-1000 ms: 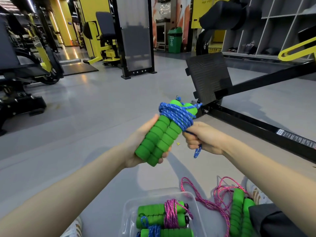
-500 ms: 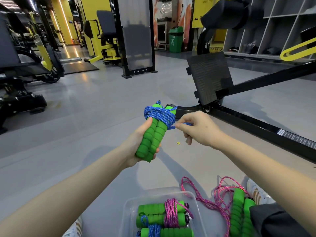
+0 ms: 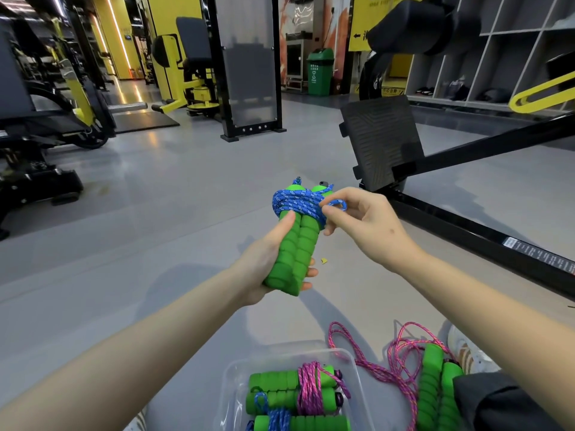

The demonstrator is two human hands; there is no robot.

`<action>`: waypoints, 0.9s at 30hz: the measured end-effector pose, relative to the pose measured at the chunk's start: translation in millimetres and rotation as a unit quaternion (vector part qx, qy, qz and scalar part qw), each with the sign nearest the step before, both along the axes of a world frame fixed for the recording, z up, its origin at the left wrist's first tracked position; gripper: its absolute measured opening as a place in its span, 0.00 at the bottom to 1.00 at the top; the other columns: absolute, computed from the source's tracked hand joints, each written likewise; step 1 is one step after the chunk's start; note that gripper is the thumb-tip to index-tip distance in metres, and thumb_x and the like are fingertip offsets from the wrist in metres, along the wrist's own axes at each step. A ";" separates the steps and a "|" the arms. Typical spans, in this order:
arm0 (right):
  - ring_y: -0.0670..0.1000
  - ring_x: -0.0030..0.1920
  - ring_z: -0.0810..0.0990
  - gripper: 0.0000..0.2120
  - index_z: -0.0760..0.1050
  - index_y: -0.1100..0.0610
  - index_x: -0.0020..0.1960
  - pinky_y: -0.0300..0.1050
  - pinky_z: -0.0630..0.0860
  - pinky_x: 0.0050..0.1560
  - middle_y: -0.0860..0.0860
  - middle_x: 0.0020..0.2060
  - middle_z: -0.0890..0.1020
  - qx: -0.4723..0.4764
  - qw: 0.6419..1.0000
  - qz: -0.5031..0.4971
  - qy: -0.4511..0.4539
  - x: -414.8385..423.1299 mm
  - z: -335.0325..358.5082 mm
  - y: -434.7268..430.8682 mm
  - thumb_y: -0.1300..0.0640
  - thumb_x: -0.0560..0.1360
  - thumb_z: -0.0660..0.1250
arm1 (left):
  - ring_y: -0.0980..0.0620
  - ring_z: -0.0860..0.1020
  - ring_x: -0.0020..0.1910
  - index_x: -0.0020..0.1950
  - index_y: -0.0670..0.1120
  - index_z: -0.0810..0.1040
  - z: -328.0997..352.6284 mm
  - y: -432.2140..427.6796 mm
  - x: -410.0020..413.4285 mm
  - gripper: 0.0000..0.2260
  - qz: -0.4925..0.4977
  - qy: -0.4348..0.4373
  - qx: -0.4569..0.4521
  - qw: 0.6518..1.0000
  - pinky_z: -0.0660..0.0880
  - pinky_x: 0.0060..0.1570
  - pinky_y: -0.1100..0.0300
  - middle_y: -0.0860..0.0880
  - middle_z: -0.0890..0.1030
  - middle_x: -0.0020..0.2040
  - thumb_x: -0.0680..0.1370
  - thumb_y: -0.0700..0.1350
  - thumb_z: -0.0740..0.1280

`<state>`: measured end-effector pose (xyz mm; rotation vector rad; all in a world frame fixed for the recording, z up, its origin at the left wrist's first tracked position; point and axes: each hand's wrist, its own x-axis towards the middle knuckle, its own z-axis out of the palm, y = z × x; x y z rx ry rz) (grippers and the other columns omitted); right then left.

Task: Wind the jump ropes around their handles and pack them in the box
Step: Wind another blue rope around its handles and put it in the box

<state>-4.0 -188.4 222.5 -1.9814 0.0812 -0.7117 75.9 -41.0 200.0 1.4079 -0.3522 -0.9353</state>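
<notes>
Right, the left hand (image 3: 264, 265) has the pair of green foam handles (image 3: 297, 244) gripped low down. Its fingers are curled round the back with the tips peeking out on the right, and the thumb is pressed flat up the front. The handles sit side by side, nearly upright, their tops leaning a little to the right. The blue rope (image 3: 295, 202) is wound in a thick band round their upper ends.

Over to the right hand (image 3: 370, 225): thumb and forefinger pinch a small loop of that blue rope just right of the winding, the other fingers loosely curled behind. All of it is held in the air above the grey floor (image 3: 155, 213).

Down at the bottom edge sits the clear plastic box (image 3: 230, 384). A pink-wound bundle (image 3: 308, 387) lies inside, with a blue-wound bundle (image 3: 298, 424) below it, partly cut off. Just right of the box a loose pink rope (image 3: 373, 372) sprawls on the floor, its own green handles (image 3: 435, 387) lying beside a dark trouser leg (image 3: 497, 402). A black machine frame (image 3: 466, 231) crosses on the right.
</notes>
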 end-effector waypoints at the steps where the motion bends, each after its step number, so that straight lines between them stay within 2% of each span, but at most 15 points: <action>1: 0.46 0.31 0.78 0.04 0.77 0.60 0.45 0.44 0.77 0.43 0.54 0.30 0.78 0.016 1.000 0.003 -0.012 -0.6 3.0 -1.8 0.66 0.76 0.64 | 0.48 0.82 0.34 0.51 0.47 0.78 0.8 1.3 1.7 0.23 -0.006 0.010 -0.010 1.000 0.80 0.39 0.53 0.45 0.81 0.36 0.76 0.64 0.57; 4: 0.41 0.30 0.76 0.04 0.76 0.64 0.47 0.32 0.74 0.38 0.52 0.31 0.76 0.070 0.997 0.013 -0.034 -2.3 12.2 -5.5 0.66 0.77 0.63 | 0.48 0.79 0.31 0.48 0.44 0.77 0.7 8.8 5.7 0.24 -0.040 0.056 -0.045 0.997 0.78 0.37 0.56 0.44 0.79 0.35 0.77 0.64 0.56; 7: 0.41 0.32 0.76 0.05 0.76 0.61 0.46 0.34 0.76 0.39 0.49 0.31 0.77 0.118 0.992 0.026 -0.039 -2.2 16.9 -6.5 0.66 0.77 0.62 | 0.48 0.76 0.30 0.47 0.43 0.76 1.9 14.6 5.2 0.24 -0.071 0.100 -0.074 0.990 0.77 0.34 0.57 0.43 0.76 0.36 0.77 0.63 0.56; 9: 0.41 0.33 0.76 0.06 0.77 0.59 0.45 0.36 0.77 0.41 0.47 0.32 0.78 0.121 0.991 0.022 -0.044 -2.0 19.2 -6.0 0.65 0.77 0.62 | 0.48 0.76 0.30 0.48 0.43 0.76 4.1 14.6 3.4 0.24 -0.077 0.088 -0.075 0.990 0.77 0.34 0.56 0.43 0.76 0.36 0.77 0.63 0.56; 12: 0.40 0.32 0.75 0.05 0.76 0.58 0.45 0.33 0.75 0.40 0.48 0.34 0.77 0.054 0.998 0.005 -0.042 -4.0 22.5 -3.3 0.65 0.77 0.62 | 0.47 0.79 0.32 0.50 0.42 0.77 7.3 10.6 1.0 0.24 -0.053 0.008 -0.045 0.998 0.79 0.36 0.54 0.43 0.79 0.37 0.77 0.63 0.57; 13: 0.41 0.33 0.75 0.06 0.76 0.57 0.45 0.36 0.75 0.40 0.50 0.34 0.78 0.030 0.999 -0.001 -0.041 -4.4 22.8 -3.1 0.65 0.77 0.63 | 0.48 0.79 0.33 0.51 0.43 0.78 8.5 8.9 -0.1 0.24 -0.041 -0.024 -0.034 0.998 0.80 0.37 0.53 0.43 0.80 0.37 0.77 0.62 0.57; 16: 0.52 0.36 0.75 0.04 0.75 0.51 0.42 0.56 0.77 0.42 0.62 0.37 0.79 -0.027 0.999 -0.025 -0.040 -4.5 21.1 -5.2 0.59 0.74 0.65 | 0.49 0.80 0.32 0.55 0.43 0.76 9.9 5.8 -4.7 0.22 -0.029 -0.090 -0.021 0.995 0.80 0.38 0.53 0.43 0.79 0.38 0.78 0.60 0.56; 19: 0.62 0.38 0.78 0.03 0.75 0.51 0.43 0.61 0.79 0.44 0.66 0.41 0.79 -0.028 0.998 -0.029 -0.044 -4.3 18.6 -7.0 0.59 0.73 0.66 | 0.49 0.79 0.32 0.58 0.42 0.73 6.8 5.4 -8.6 0.21 -0.024 -0.112 -0.016 0.993 0.80 0.36 0.54 0.43 0.78 0.38 0.79 0.59 0.56; 20: 0.61 0.39 0.78 0.05 0.75 0.52 0.44 0.60 0.79 0.45 0.64 0.41 0.79 -0.019 0.998 -0.030 -0.047 -4.2 17.2 -7.5 0.61 0.73 0.67 | 0.49 0.79 0.32 0.58 0.42 0.73 5.0 6.1 -9.6 0.21 -0.023 -0.116 -0.013 0.993 0.80 0.36 0.54 0.43 0.78 0.38 0.79 0.58 0.56; 23: 0.49 0.38 0.74 0.10 0.72 0.53 0.45 0.52 0.78 0.45 0.53 0.37 0.76 0.033 0.997 -0.040 -0.060 -3.0 12.6 -7.3 0.66 0.72 0.70 | 0.50 0.79 0.32 0.58 0.43 0.73 -0.4 8.4 -12.2 0.21 -0.024 -0.112 -0.019 0.993 0.80 0.37 0.54 0.44 0.79 0.38 0.78 0.58 0.56; 27: 0.42 0.34 0.74 0.12 0.73 0.52 0.43 0.36 0.76 0.40 0.49 0.36 0.77 0.073 0.991 -0.066 -0.090 -0.4 10.8 -5.3 0.67 0.69 0.72 | 0.50 0.79 0.33 0.56 0.43 0.75 -2.6 8.7 -15.7 0.23 -0.036 -0.080 -0.037 0.995 0.80 0.38 0.55 0.46 0.80 0.37 0.77 0.60 0.56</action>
